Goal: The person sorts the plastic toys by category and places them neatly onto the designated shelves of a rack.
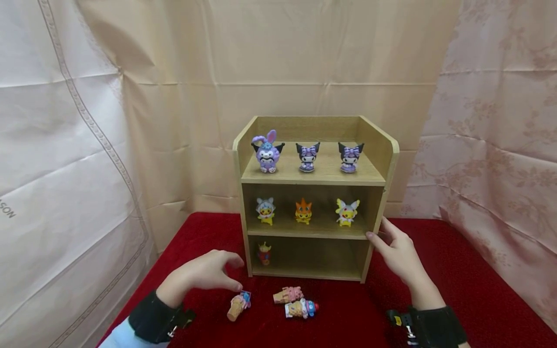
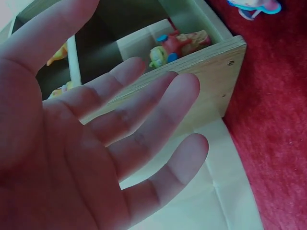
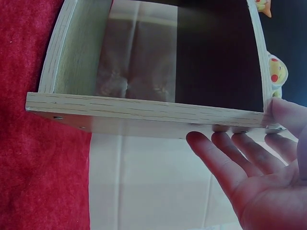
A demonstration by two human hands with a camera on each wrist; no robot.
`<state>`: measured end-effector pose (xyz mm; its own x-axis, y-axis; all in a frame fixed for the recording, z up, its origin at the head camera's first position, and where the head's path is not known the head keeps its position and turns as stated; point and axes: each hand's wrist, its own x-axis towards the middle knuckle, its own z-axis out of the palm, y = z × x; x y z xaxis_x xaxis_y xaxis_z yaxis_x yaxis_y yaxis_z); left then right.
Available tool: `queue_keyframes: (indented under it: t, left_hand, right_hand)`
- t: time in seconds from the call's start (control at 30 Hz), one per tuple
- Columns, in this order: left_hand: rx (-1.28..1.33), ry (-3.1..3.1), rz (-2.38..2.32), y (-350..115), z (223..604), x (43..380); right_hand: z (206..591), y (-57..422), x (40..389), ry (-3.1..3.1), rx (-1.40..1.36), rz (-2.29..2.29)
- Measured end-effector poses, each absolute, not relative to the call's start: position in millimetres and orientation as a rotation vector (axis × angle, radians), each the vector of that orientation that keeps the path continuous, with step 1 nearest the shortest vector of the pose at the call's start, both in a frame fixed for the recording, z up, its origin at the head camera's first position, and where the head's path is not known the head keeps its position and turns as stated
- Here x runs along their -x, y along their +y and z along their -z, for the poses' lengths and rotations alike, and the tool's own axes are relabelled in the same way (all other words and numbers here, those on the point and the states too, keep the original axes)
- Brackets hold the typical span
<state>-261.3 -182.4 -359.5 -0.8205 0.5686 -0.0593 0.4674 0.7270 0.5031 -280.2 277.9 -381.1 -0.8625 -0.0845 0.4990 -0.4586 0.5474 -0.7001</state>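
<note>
A small wooden shelf (image 1: 313, 234) with three tiers stands upright on the red cloth. My right hand (image 1: 399, 253) holds its right side panel, the thumb at the front edge and the fingertips against the outer face (image 3: 139, 125). Left of the shelf, my left hand (image 1: 208, 271) hovers with spread, empty fingers. Just below its thumb lies an ice-cream-cone figurine (image 1: 238, 306) with a blue and pink top. To the right lie a pink-topped cone figurine (image 1: 288, 295) and one with a blue-and-red top (image 1: 301, 308). A red cone figurine (image 1: 264, 253) with a yellow-green head stands at bottom left of the shelf.
Three purple figurines, among them one with rabbit ears (image 1: 267, 153), stand on the top tier. The middle tier bears three yellow and orange figurines, an orange one (image 1: 303, 211) in the centre. Beige curtains (image 1: 278, 58) hang behind; the red cloth (image 1: 457, 270) spreads to both sides.
</note>
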Motion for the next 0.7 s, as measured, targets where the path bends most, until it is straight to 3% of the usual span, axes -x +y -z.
queue_keyframes:
  t: [0.7]
  left_hand:
    - [-0.713, 2.608, -0.483, -165.3, 392.9, 275.4]
  right_hand:
    - [382.5, 279.1, 280.7, -2.373, -0.444, -1.254]
